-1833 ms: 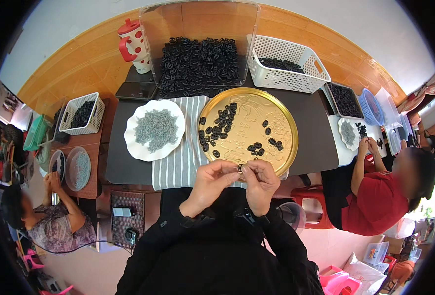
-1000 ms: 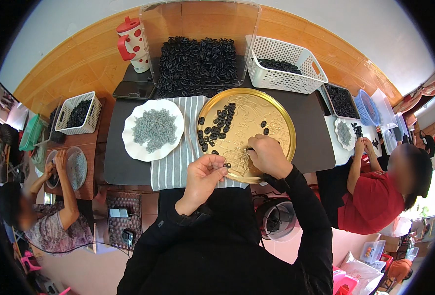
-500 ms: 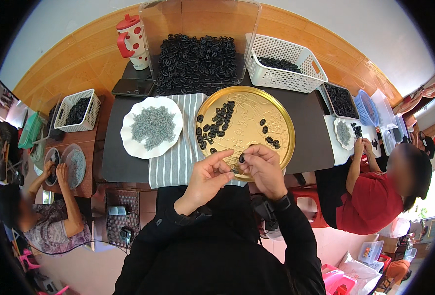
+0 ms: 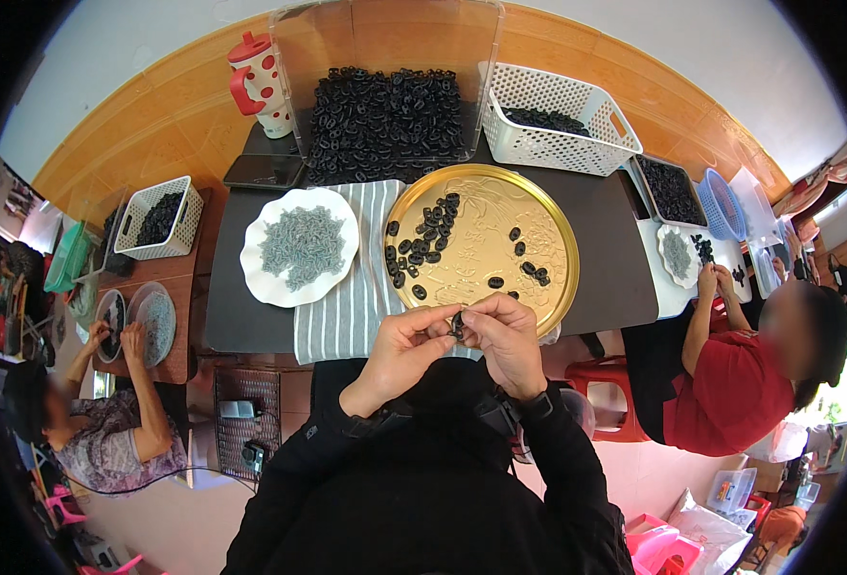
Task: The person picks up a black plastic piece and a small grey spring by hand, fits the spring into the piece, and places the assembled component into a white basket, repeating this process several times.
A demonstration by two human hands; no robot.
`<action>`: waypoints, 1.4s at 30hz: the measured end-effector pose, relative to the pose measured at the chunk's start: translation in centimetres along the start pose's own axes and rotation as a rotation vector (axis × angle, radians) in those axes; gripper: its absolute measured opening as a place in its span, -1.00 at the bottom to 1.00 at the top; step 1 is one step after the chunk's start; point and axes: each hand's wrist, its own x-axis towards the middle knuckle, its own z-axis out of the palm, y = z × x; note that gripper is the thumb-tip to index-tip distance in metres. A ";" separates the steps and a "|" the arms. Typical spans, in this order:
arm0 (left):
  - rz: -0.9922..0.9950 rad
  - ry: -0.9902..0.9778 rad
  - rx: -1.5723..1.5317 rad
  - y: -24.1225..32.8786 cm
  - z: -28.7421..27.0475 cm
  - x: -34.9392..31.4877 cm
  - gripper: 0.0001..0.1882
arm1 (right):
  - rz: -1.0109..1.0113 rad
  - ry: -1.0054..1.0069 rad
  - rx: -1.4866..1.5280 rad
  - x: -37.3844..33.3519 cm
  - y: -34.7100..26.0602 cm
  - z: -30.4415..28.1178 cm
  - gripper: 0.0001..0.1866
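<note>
Over the near edge of the round gold tray (image 4: 556, 287), my left hand (image 4: 400, 353) and my right hand (image 4: 508, 345) meet fingertip to fingertip. Both are closed in a pinch on one small black oval piece (image 4: 457, 324), partly hidden by the fingers. More black oval pieces with two holes lie on the tray: a cluster (image 4: 433, 230) at its left and several loose ones (image 4: 529, 271) at its right. Left of the tray, a white scalloped plate (image 4: 253, 251) holds a heap of small grey-blue rod-like pieces (image 4: 306, 247). Under the plate and tray runs a grey striped cloth (image 4: 332, 331).
Behind the tray stands a clear bin (image 4: 294, 96) of black pieces, beside a white perforated basket (image 4: 558, 153). A red-and-white tumbler (image 4: 268, 91) and a dark phone-like slab (image 4: 263, 171) are at the back left. Co-workers sit at left (image 4: 117, 431) and right (image 4: 730, 383), handling similar pieces.
My right hand has moved slightly left and down, bringing the black piece to my left fingertips, which have closed on it. Another black piece on the tray has come into sight above my right hand.
</note>
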 end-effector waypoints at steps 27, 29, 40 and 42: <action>0.077 -0.013 0.287 0.8 0.1 -0.7 -0.53 | -0.127 0.074 -0.030 -0.1 0.0 0.9 -0.96; 0.066 0.004 0.260 0.4 0.3 -0.6 -0.54 | -0.165 0.087 -0.073 0.0 0.4 0.8 -0.96; 0.001 0.209 0.051 -1.3 -1.4 0.3 -0.71 | -0.542 0.020 -0.942 1.8 -1.3 -1.5 -0.93; -0.014 0.234 0.056 -1.0 -1.3 0.4 -0.75 | -0.573 0.063 -1.021 1.9 -2.6 -2.4 -0.92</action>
